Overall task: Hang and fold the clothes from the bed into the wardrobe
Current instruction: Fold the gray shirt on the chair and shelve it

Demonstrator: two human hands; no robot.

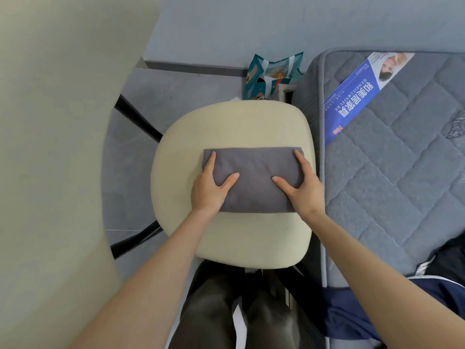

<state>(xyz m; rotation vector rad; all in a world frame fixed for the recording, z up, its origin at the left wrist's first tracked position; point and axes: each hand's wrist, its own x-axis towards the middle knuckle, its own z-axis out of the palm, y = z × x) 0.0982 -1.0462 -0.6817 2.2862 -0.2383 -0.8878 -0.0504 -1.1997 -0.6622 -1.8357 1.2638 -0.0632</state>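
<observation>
Folded grey cloth (254, 187): a flat rectangle lying on the cream chair seat (234, 127), long side running 9 to 3 o'clock, set a little toward the seat's 3 o'clock edge.

Your left hand (210, 187) holds the cloth's 9 o'clock end, with the thumb laid across the top and pointing toward 3, and the forefinger straight along the short edge. Your right hand (303, 190) mirrors it at the 3 o'clock end, thumb pointing toward 9. Both spans are narrow, closed onto the fabric. Whether the lower fingers are tucked under the cloth cannot be told, as they are hidden.

Black chair legs (138, 119) splay out at 9 and 8 o'clock of the seat, over grey floor.

At 3 o'clock, just beside the chair, is a grey quilted mattress (402, 172) with a blue printed label (352, 102) lying at a slant on it. At 5 o'clock, a dark blue garment (352, 313) hangs over the mattress's near edge, and something black (453, 258) lies on the mattress by the frame edge.

At 12 o'clock, behind the seat, a teal printed bag (271, 74) stands on the floor.

A cream panel (50, 147) fills the 9 o'clock side.
</observation>
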